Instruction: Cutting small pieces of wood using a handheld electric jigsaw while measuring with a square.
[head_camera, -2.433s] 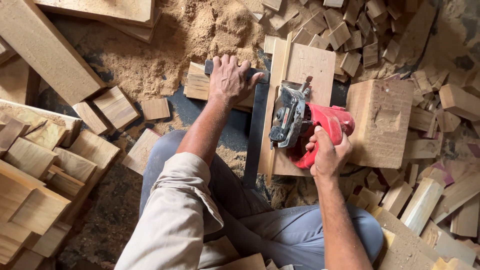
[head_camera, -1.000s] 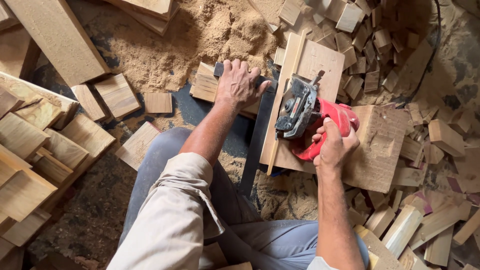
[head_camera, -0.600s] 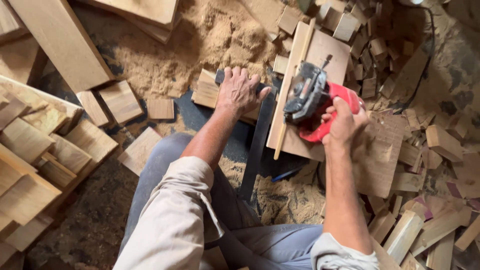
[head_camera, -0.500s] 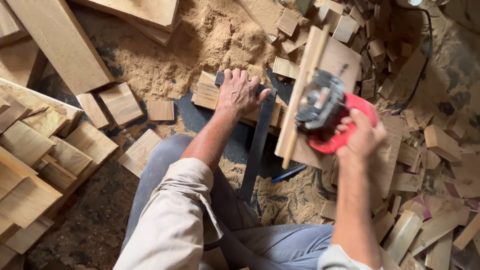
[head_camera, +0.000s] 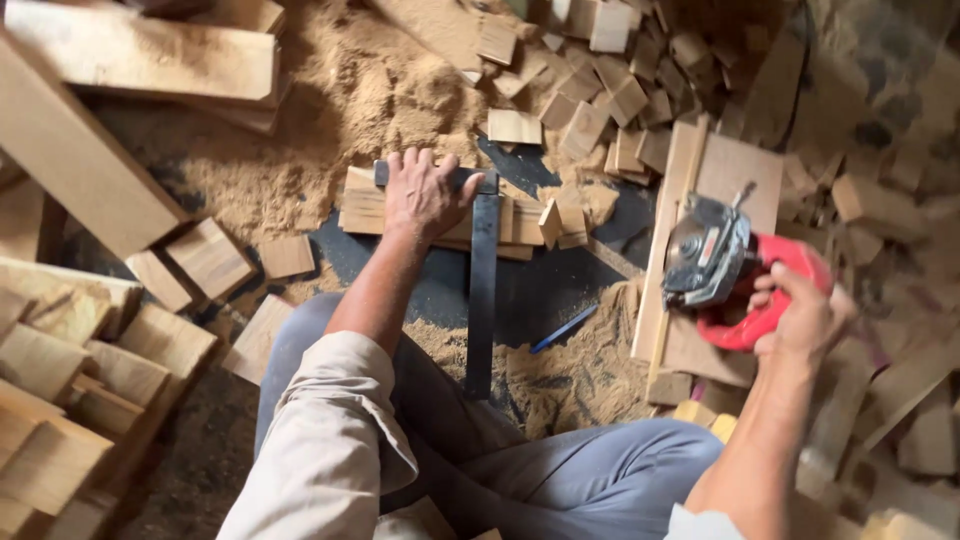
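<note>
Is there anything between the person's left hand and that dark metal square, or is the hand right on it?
Nothing visible lies between them. The left hand rests directly on the top bar of the dark metal square, pressing it onto the wood blocks. The right hand holds the red power saw off to the side.

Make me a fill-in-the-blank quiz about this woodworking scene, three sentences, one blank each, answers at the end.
1. The right hand grips a power saw whose handle is coloured ____.
2. The left hand presses down on a dark metal ____ lying across a wooden block.
3. A thin ____ pencil lies on the sawdust in front of the person's knees.

Missing words: red; square; blue
</note>
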